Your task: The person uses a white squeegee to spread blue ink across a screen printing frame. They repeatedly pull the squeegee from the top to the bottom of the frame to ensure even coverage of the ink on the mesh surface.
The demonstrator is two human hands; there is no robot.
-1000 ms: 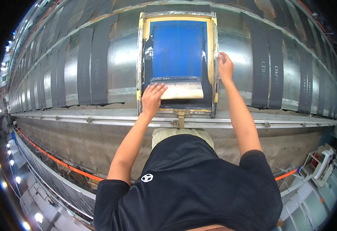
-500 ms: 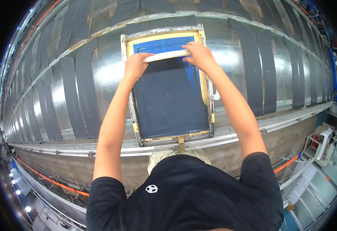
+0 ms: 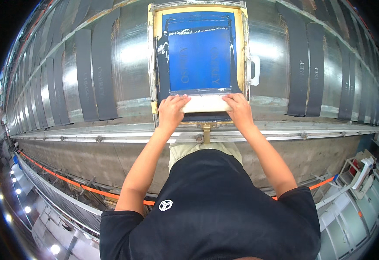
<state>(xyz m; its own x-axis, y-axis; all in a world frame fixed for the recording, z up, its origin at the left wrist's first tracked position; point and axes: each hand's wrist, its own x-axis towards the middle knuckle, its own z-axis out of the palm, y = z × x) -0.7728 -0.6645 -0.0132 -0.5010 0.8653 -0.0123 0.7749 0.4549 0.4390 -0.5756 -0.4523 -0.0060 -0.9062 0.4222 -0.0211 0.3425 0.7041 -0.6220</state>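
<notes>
Head view shows me dark strips (image 3: pixel 84 78) at left, a blue screen (image 3: pixel 200 58) in its rigid frame (image 3: pixel 151 52) at upper centre, a white handle (image 3: pixel 256 70) just right of it, and black panels (image 3: pixel 313 71) farther right. At centre I see the left hand (image 3: pixel 171 112) grasping the pale bar's (image 3: pixel 206 104) left end near the screen's lower edge, the right hand (image 3: pixel 241 112) grasping its right end.
</notes>
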